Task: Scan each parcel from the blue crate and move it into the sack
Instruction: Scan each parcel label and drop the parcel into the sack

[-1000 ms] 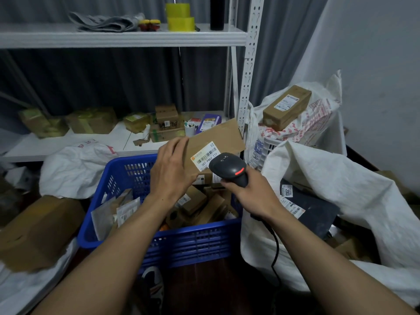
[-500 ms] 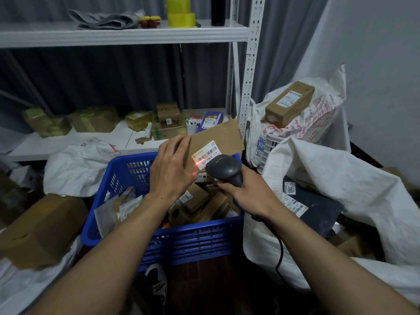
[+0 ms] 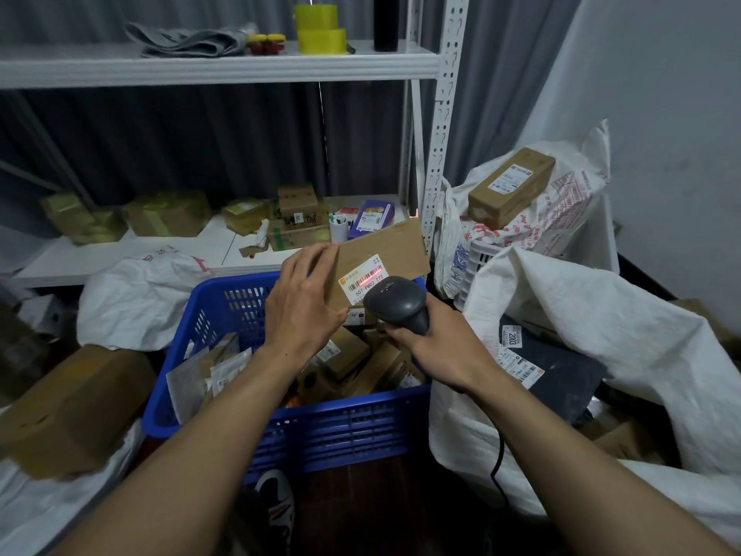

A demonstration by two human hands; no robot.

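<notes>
Head view — left hand [image 3: 300,298] holds parcel [image 3: 381,254] beside scanner [image 3: 397,300].

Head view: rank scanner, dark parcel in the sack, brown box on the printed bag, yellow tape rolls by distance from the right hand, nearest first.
1. scanner: gripped in the right hand.
2. dark parcel: just to its right, inside the white sack.
3. brown box: up and right, atop the printed bag.
4. yellow tape rolls: farthest, on the top shelf, up left.
</notes>
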